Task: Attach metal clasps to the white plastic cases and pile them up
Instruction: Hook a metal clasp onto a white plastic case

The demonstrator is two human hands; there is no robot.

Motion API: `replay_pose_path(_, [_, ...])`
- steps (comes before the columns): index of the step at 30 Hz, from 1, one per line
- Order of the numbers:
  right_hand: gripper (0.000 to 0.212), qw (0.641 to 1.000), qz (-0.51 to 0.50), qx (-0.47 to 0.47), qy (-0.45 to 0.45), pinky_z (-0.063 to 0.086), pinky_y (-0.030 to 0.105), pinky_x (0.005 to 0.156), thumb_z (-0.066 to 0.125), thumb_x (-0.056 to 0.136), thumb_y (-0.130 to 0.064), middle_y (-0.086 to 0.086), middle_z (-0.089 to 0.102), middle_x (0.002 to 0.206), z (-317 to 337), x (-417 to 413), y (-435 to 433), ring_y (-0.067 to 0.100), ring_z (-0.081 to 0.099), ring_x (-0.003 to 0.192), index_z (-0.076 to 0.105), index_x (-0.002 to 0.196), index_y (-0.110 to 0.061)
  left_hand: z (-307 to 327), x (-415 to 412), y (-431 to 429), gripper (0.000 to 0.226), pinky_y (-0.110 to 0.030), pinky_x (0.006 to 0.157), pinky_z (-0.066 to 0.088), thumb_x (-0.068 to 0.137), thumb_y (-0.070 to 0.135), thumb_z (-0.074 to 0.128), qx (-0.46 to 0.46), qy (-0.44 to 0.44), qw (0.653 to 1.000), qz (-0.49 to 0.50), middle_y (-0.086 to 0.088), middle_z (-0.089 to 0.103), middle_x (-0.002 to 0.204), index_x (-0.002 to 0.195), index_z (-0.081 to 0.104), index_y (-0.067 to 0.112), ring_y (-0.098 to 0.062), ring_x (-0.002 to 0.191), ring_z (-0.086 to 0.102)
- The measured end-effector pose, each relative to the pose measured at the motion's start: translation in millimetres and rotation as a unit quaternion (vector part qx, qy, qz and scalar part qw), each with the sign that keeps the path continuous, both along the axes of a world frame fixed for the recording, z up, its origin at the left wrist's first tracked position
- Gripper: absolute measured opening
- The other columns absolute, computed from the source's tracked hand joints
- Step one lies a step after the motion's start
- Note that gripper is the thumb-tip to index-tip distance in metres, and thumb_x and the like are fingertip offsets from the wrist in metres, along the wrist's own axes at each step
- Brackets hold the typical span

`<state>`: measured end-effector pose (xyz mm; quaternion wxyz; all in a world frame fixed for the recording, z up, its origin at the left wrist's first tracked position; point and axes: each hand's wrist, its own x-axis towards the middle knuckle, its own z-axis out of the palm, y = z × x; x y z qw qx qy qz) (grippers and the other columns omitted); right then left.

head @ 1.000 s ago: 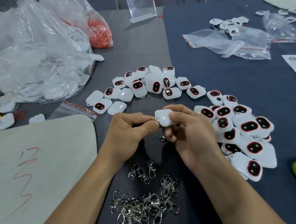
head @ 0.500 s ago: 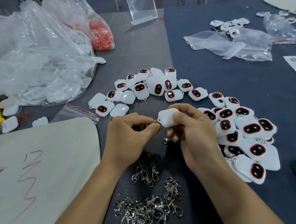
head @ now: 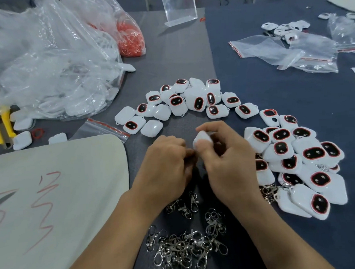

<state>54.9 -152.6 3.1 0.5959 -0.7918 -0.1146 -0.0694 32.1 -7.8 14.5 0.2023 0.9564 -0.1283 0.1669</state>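
white cases, silver clasps, yellow pliers

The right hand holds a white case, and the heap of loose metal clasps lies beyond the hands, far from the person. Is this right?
Not quite. The head view shows the right hand holding the white case, but the clasp heap lies on the near side, close to the person.

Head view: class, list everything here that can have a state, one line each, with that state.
white case, held off the table, blurred.
right hand, grips the white case.
left hand, fingers curled beside the case; anything pinched is hidden.
loose clasps, heaped, unattached.
right pile of cases, stacked, some with clasps on.
centre cases, scattered, no clasps seen.
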Motion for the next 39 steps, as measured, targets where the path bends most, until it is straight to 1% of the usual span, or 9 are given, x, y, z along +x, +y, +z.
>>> replay_pose_path(3, [0.015, 1.0, -0.003, 0.015, 0.023, 0.047, 0.023, 0.051, 0.061, 0.094, -0.019, -0.007, 0.069, 0.075, 1.3, 1.1, 1.2, 0.01, 0.06, 0.056, 0.068, 0.1, -0.031, -4.5, -0.2, 4.0, 0.017, -0.029, 0.062, 0.023, 0.084, 0.022, 0.064, 0.027, -0.017, 0.999, 0.0, -0.001, 0.056, 0.065, 0.076, 0.076, 0.013, -0.022, 0.063, 0.048])
replay_pose_path(7, [0.017, 0.925, -0.016, 0.281, 0.256, 0.039, 0.024, 0.037, 0.05, 0.099, 0.002, 0.012, 0.071, 0.07, 14.2, 13.9, -2.3, 0.019, 0.054, 0.042, 0.065, 0.102, -0.007, -7.2, 3.3, -2.3, 0.003, -0.014, 0.061, 0.039, 0.084, 0.024, 0.079, -0.295, 0.067, 0.951, 0.063, 0.01, 0.068, 0.068, 0.083, 0.081, 0.027, -0.003, 0.062, 0.057])
replay_pose_path(10, [0.019, 0.885, -0.008, 0.341, 0.317, 0.037, 0.023, 0.036, 0.048, 0.099, 0.003, 0.012, 0.069, 0.065, 14.7, 17.3, -6.2, 0.018, 0.053, 0.041, 0.064, 0.103, -0.004, -6.6, 9.7, -4.6, 0.009, -0.019, 0.067, 0.05, 0.084, 0.021, 0.081, -0.391, 0.113, 0.912, 0.049, 0.009, 0.075, 0.075, 0.085, 0.082, 0.029, -0.009, 0.071, 0.068])
replay_pose_path(20, [0.016, 0.955, -0.048, 0.193, 0.22, 0.036, 0.022, 0.036, 0.055, 0.096, -0.002, 0.006, 0.066, 0.06, 10.2, 16.0, -2.5, 0.015, 0.05, 0.038, 0.068, 0.095, -0.012, -6.6, 2.3, 0.7, 0.004, -0.03, 0.074, 0.036, 0.075, 0.024, 0.078, -0.068, -0.06, 0.995, 0.04, 0.009, 0.052, 0.058, 0.078, 0.08, 0.023, -0.012, 0.06, 0.046])
replay_pose_path(24, [0.016, 0.931, -0.038, 0.253, 0.26, 0.036, 0.022, 0.035, 0.053, 0.097, 0.002, 0.007, 0.068, 0.063, 12.3, 17.8, -3.2, 0.016, 0.05, 0.039, 0.066, 0.098, -0.007, -8.2, 2.0, -3.4, 0.006, -0.012, 0.062, 0.034, 0.078, 0.029, 0.081, -0.231, 0.025, 0.97, 0.066, 0.012, 0.054, 0.057, 0.084, 0.081, 0.03, -0.004, 0.058, 0.048])
replay_pose_path(29, [0.017, 0.919, -0.032, 0.284, 0.273, 0.037, 0.023, 0.036, 0.052, 0.097, 0.001, 0.008, 0.069, 0.063, 12.5, 16.9, -2.6, 0.016, 0.053, 0.041, 0.066, 0.099, -0.008, -4.1, 4.3, -6.5, 0.003, -0.022, 0.057, 0.04, 0.08, 0.023, 0.079, -0.33, 0.068, 0.939, 0.067, 0.002, 0.063, 0.064, 0.08, 0.079, 0.026, -0.011, 0.062, 0.057])
replay_pose_path(32, [0.012, 0.99, -0.058, 0.106, 0.07, 0.046, 0.023, 0.047, 0.061, 0.093, -0.015, -0.003, 0.071, 0.07, 6.0, 7.4, -1.1, 0.01, 0.059, 0.049, 0.068, 0.095, -0.024, -1.8, 0.3, -5.2, 0.016, -0.027, 0.063, 0.029, 0.083, 0.022, 0.073, -0.131, 0.022, 0.989, 0.059, 0.002, 0.056, 0.06, 0.068, 0.074, 0.016, -0.017, 0.063, 0.05])
replay_pose_path(35, [0.015, 0.986, -0.025, -0.107, -0.123, 0.043, 0.01, 0.059, 0.061, 0.09, -0.034, -0.014, 0.065, 0.073, -0.6, -4.2, 2.1, 0.007, 0.063, 0.065, 0.065, 0.104, -0.033, -2.5, -1.7, -3.0, 0.014, -0.032, 0.069, 0.031, 0.075, 0.016, 0.074, 0.034, -0.036, 0.998, 0.028, -0.002, 0.054, 0.059, 0.063, 0.067, 0.013, -0.024, 0.058, 0.048])
replay_pose_path(39, [0.015, 0.99, -0.041, 0.11, 0.081, 0.046, 0.022, 0.047, 0.059, 0.094, -0.012, 0.0, 0.072, 0.072, 9.0, 8.1, -0.9, 0.012, 0.06, 0.049, 0.069, 0.096, -0.024, -4.8, -2.4, -6.1, 0.012, -0.025, 0.069, 0.035, 0.086, 0.027, 0.072, -0.109, -0.001, 0.991, 0.075, 0.005, 0.063, 0.063, 0.077, 0.079, 0.022, -0.012, 0.063, 0.053])
